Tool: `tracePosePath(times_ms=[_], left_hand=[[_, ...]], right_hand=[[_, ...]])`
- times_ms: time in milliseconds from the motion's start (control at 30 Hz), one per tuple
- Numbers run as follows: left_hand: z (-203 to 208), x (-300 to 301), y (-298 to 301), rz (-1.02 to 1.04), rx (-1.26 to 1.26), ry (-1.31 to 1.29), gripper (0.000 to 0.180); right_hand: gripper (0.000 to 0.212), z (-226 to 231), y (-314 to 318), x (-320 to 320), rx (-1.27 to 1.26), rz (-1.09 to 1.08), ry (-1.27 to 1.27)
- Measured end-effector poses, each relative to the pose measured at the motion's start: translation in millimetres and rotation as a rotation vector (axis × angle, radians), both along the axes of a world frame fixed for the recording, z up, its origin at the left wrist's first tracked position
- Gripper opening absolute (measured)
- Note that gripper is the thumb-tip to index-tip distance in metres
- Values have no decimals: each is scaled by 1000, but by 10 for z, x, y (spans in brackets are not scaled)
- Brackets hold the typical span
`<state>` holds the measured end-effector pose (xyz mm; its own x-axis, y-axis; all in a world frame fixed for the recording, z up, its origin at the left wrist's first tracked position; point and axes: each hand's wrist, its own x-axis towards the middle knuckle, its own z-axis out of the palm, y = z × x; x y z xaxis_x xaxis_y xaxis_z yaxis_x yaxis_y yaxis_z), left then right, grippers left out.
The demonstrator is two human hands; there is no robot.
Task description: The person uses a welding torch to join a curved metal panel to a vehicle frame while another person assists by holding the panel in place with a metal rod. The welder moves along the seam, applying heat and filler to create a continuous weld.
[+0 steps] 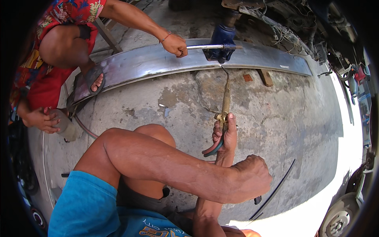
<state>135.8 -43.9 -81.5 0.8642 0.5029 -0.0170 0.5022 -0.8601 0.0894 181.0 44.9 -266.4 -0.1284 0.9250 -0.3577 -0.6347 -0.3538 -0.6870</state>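
Note:
My right hand (229, 132) is wrapped round the brass gas torch (226, 98), near its valve knobs. A red hose and a green hose (215, 149) curve from its lower end. The torch's thin bent tip points at the near edge of a long silvery metal beam (154, 63), just below a blue jack (222, 41). Crossing over my right arm, my left forearm ends in a closed fist (252, 179). A small dark piece (257, 200) shows beneath that fist; what the fingers hold, if anything, is hidden.
At the left a co-worker's hand (175, 45) grips a steel bar (205, 47) at the jack, and a sandalled foot (94, 79) rests on the beam. A wooden block (265, 78) sits under the beam. Vehicle parts and wires hang upper right; a wheel (339, 221) stands lower right.

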Motion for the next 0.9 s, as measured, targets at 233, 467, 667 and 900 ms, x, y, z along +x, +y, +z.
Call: tracePosePath(times_ms=[233,467,667,900], left_hand=[[-117,-65,13,17,196,-187,19],[-253,-17,35,23,229,-184,15],[-225,-72,76,-14,195,-156,22],[-93,-115,147,-96,144,0,33]], right_hand=[[34,66,-46,-130,-9,35,-28],[34,29,75,-53,-28,-60,-49],[34,-18,214,90,-7,-108,13],[33,30,311,237,-18,-153,30]])
